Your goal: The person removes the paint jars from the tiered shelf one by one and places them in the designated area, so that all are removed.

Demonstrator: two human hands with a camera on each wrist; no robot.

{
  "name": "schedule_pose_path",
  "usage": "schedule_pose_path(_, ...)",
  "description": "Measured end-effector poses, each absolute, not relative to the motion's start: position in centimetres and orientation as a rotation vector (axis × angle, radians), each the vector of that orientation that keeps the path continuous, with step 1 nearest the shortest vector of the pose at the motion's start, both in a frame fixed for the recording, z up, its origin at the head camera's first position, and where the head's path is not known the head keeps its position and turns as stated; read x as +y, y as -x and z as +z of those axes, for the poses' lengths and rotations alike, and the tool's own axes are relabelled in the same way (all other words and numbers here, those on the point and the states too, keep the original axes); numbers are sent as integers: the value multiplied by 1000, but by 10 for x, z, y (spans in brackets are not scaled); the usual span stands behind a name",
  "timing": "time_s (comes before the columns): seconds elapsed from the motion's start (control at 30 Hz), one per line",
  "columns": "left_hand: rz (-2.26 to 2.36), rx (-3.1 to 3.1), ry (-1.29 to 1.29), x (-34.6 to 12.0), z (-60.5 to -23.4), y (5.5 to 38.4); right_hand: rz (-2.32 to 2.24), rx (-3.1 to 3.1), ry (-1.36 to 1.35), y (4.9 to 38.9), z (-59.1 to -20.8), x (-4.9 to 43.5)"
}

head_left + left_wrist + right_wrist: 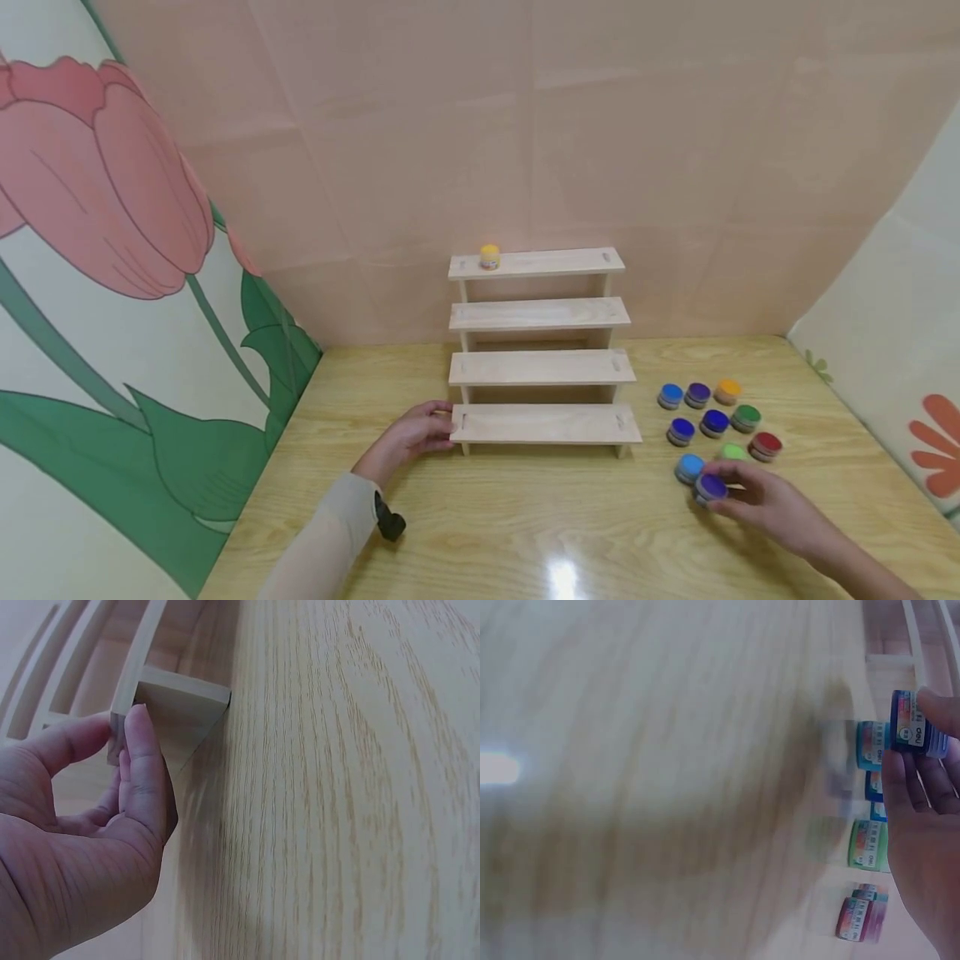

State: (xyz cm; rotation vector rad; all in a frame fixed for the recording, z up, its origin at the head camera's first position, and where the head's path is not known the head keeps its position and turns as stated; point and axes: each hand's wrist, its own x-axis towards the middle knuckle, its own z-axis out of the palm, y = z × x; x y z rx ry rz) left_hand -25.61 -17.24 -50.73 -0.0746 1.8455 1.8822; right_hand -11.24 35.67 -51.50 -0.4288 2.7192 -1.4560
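A tiered wooden shelf (pixel 546 423) stands at the middle of the table, and one yellow paint jar (pixel 490 257) sits at the left of its top step. My left hand (pixel 412 435) pinches the left end of the lowest step; thumb and finger lie on either face of the board (pixel 135 667) in the left wrist view. On the right, my right hand (pixel 765 500) holds a purple-lidded paint jar (pixel 710 489) between thumb and fingers. In the right wrist view this jar (pixel 909 720) shows its printed label. Close beside it stand a light blue jar (pixel 689 468) and a light green jar (pixel 732 452).
Behind the held jar, several more jars stand grouped on the table (pixel 525 517), among them an orange one (pixel 727 392), a green one (pixel 746 417) and a red one (pixel 765 447). A pink cloth backdrop (pixel 405 167) hangs behind the shelf, with printed side panels left and right.
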Motion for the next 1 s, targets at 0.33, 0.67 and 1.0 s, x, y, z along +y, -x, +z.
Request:
schedule_pose_path(0.33, 1881, 1855, 104, -172, -507, 255, -1360, 2698, 474, 110, -530, 357)
schedule_pose_path(0.67, 1876, 1859, 107, -171, -508, 256, -1269, 2688, 380, 111, -529, 354)
schedule_pose_path(1.0, 1876, 1861, 105, -171, -507, 256, -1399, 2728, 668, 117, -515, 356)
